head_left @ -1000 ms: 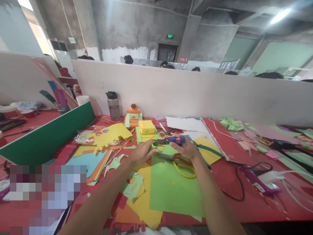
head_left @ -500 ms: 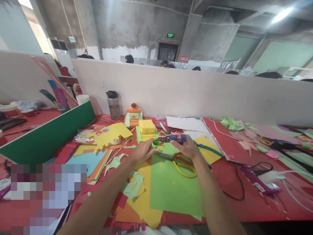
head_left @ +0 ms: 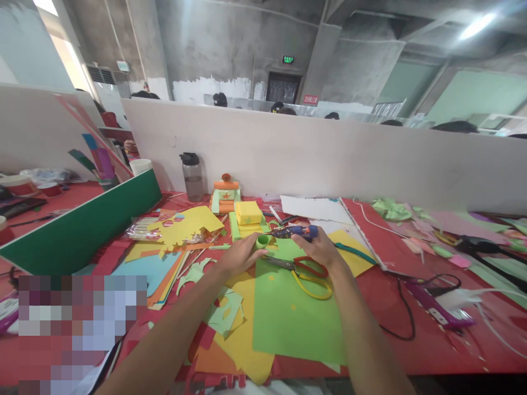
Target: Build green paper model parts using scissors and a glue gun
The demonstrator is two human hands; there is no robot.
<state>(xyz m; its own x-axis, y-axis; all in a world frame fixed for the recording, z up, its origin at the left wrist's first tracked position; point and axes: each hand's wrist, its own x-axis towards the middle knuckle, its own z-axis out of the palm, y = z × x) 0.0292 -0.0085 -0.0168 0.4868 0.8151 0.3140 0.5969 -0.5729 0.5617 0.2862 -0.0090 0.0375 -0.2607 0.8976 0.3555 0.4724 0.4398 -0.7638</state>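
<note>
My left hand [head_left: 242, 255] is closed around a small green paper tube [head_left: 264, 241], its round end showing. In my right hand [head_left: 321, 248] is a dark blue glue gun [head_left: 302, 232], its nozzle pointing left and meeting or nearly meeting the tube's upper rim. Scissors [head_left: 290, 265] with red and yellow handles lie just below both hands, over a large green paper sheet [head_left: 296, 323]. Behind my hands sits a yellow paper box [head_left: 248, 213] on green and yellow paper pieces. An orange and pale green paper model [head_left: 225, 196] stands farther back.
Paper scraps and a cut yellow sheet [head_left: 189, 227] cover the left side. A water bottle [head_left: 192, 178] stands by the white partition [head_left: 296, 153]. A green board [head_left: 86, 225] rises at left. At right lie a purple power strip [head_left: 438, 307] and cords.
The glue gun has tilted and shifted slightly, and my right hand has moved a little right along with it. My left hand stays on the green tube.
</note>
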